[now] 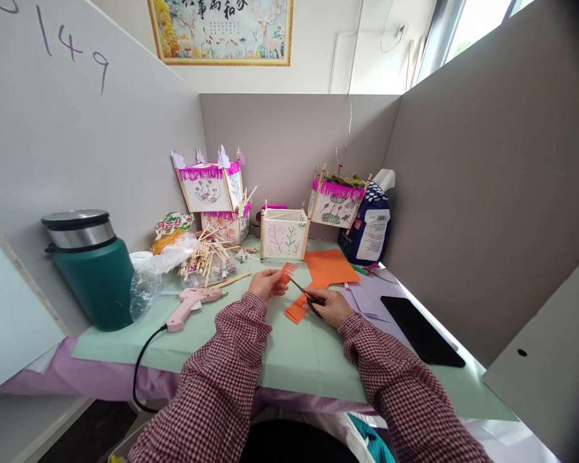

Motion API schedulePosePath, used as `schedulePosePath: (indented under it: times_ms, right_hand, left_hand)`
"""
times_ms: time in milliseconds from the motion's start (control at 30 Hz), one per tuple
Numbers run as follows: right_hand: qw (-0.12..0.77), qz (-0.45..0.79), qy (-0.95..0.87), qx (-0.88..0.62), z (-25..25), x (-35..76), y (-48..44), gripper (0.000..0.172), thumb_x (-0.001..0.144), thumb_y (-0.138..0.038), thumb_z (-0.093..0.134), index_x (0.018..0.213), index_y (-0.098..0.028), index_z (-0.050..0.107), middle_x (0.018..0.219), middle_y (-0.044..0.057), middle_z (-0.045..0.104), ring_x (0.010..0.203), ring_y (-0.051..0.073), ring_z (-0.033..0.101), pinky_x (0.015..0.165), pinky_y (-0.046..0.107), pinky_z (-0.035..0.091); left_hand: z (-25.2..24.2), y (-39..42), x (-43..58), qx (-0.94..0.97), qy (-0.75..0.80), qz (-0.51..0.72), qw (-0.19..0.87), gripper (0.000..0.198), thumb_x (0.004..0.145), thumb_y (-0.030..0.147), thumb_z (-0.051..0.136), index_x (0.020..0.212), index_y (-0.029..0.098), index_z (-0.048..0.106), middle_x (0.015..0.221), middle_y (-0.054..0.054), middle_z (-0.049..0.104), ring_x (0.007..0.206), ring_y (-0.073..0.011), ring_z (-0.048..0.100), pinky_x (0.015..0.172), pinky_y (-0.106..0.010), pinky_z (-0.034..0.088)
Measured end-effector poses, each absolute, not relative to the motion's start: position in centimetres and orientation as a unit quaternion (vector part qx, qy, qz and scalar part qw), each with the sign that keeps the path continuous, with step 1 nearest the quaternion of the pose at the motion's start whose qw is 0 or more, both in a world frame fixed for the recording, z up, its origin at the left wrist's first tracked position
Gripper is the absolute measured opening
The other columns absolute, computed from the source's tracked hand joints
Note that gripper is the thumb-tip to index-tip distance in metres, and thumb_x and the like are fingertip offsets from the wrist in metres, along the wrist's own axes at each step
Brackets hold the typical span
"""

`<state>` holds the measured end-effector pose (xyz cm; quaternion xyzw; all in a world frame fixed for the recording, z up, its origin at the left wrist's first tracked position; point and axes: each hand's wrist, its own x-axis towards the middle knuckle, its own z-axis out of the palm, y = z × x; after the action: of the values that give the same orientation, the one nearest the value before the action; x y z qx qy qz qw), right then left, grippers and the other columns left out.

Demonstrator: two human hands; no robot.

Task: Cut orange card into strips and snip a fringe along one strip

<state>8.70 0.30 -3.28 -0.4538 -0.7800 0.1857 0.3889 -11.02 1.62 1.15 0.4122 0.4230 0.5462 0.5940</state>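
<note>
Okay, on the head camera I see the left hand (267, 284) with its fingers pinching a strip of orange paper (288, 273), its end cut into a narrow fringe, held above the mint-green table cover (289, 350). The right hand (325, 307) has its fingers clenched through black-handled scissors (300, 287), blades at the fringe, just before a larger orange paper sheet (325, 267).

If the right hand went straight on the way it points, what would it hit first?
Probably the fringed orange paper held in the left hand, right at the tips of the scissors in the right hand, though depth is unclear.
</note>
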Motion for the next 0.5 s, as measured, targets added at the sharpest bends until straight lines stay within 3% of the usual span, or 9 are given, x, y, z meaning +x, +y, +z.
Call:
schedulePosePath:
  times_ms: [500]
  right_hand:
    - [0.396,0.2,-0.775,-0.45,-3.14,8.73,0.31,0.041,0.064,-0.035,0.066,0.104,-0.025,0.064,0.091,0.0,0.069,0.078,0.017,0.064,0.07,0.026,0.05]
  left_hand:
    - [1.12,1.69,-11.04,0.416,0.421,0.545,0.594,0.008,0.076,0.017,0.058,0.077,0.012,0.053,0.055,-0.002,0.06,0.044,-0.0097,0.057,0.042,-0.02,0.046]
